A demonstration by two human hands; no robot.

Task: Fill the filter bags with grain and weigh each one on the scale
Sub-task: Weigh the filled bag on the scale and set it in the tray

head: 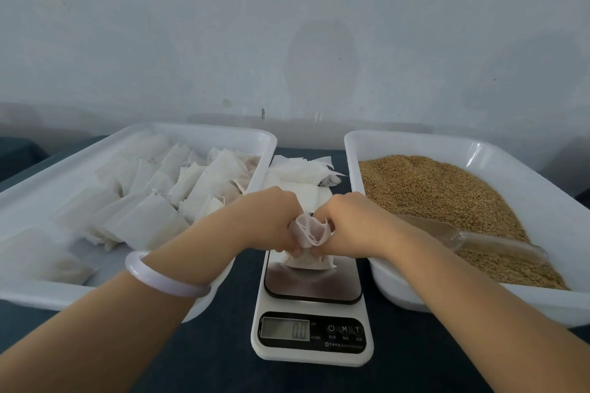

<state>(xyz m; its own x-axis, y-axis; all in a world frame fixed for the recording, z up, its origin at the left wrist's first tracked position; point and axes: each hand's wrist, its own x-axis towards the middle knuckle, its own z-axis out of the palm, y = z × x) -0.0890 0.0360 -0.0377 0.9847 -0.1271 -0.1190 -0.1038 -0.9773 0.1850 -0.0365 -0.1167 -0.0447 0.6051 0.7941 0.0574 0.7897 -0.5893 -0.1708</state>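
A white filter bag (pixel 309 257) with grain in its bottom stands on the steel plate of the white kitchen scale (pixel 311 325). My left hand (pixel 271 220) and my right hand (pixel 348 223) both pinch the bag's open top edge from either side, fingers curled. The scale's display shows digits too blurred to read. Brown grain (pixel 447 198) fills the white tray (pixel 523 303) on the right. A clear plastic scoop (pixel 472 239) lies on the grain, just right of my right wrist.
On the left a white tray (pixel 48 293) holds several filled filter bags (pixel 178 188). A loose pile of empty filter bags (pixel 303 174) lies on the dark tabletop behind the scale, between the trays. A pale wall rises close behind.
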